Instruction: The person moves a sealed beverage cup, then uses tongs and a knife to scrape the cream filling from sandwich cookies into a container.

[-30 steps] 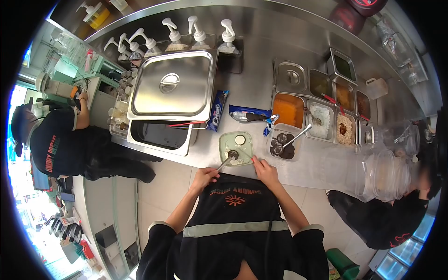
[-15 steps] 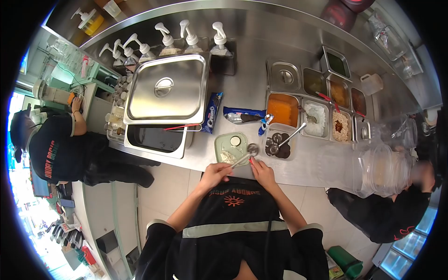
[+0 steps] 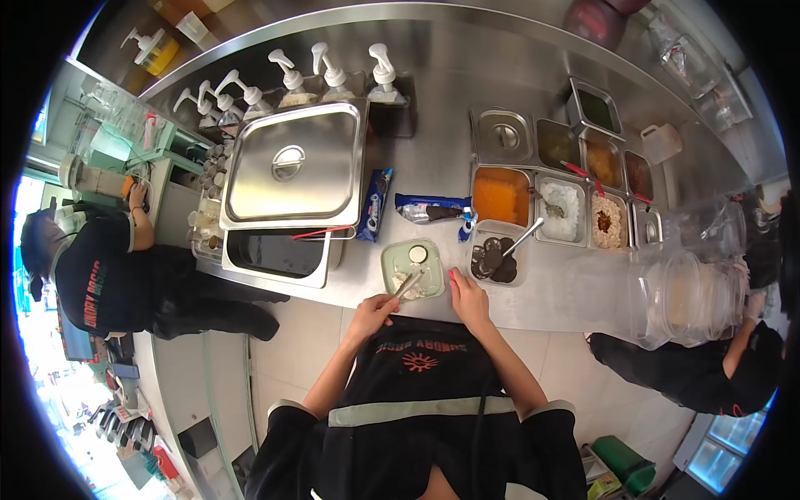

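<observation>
My left hand [image 3: 373, 315] is closed on the handle of a small knife [image 3: 409, 284], whose blade reaches over a pale green tray [image 3: 389, 265]. In the tray lie some white cream scrapings [image 3: 402, 282] and a round cookie half [image 3: 417, 253] with its white cream side up. Just right of the tray, over the counter edge, is my right hand [image 3: 469, 302]. Its fingers point forward with red at a fingertip, and nothing shows between them. Beside it stands a clear container [image 3: 477, 273] of dark cookie halves [image 3: 502, 267] with a spoon [image 3: 527, 237] in it.
Blue cookie packets [image 3: 433, 202] lie behind the tray. Metal pans of toppings, including an orange one [image 3: 502, 198], stand at right near stacked clear lids [image 3: 658, 300]. A large lidded pan [image 3: 292, 167] and pump bottles [image 3: 335, 75] are at left. Co-workers stand on both sides.
The dark cookie half at my right fingertips is gone from the hand. The dark cookies in the container lie differently. The knife has moved left and down onto the cream.
</observation>
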`<action>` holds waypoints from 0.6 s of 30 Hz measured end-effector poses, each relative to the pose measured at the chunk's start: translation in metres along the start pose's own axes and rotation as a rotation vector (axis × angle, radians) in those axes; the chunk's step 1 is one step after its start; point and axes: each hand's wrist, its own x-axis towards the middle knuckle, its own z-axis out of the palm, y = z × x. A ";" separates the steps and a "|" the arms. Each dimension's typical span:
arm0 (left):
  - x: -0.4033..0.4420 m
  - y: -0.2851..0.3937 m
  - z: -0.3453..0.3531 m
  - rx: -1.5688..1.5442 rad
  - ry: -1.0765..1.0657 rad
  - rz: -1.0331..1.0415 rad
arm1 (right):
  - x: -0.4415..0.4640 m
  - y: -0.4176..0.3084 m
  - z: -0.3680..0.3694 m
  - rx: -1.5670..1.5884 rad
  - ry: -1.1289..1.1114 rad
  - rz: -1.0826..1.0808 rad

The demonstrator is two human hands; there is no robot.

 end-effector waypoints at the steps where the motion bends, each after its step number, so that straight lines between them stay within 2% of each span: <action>1: 0.000 -0.005 -0.001 0.009 -0.002 -0.022 | 0.001 -0.003 -0.001 -0.014 -0.017 0.026; 5: -0.005 -0.002 -0.001 0.007 -0.012 -0.071 | -0.003 -0.017 -0.013 0.075 -0.140 0.057; 8: -0.007 -0.011 -0.002 -0.018 -0.018 -0.089 | -0.006 -0.020 -0.016 0.169 -0.169 -0.020; 18: -0.012 -0.004 0.004 -0.203 0.114 -0.183 | 0.007 -0.015 -0.015 0.171 -0.091 0.007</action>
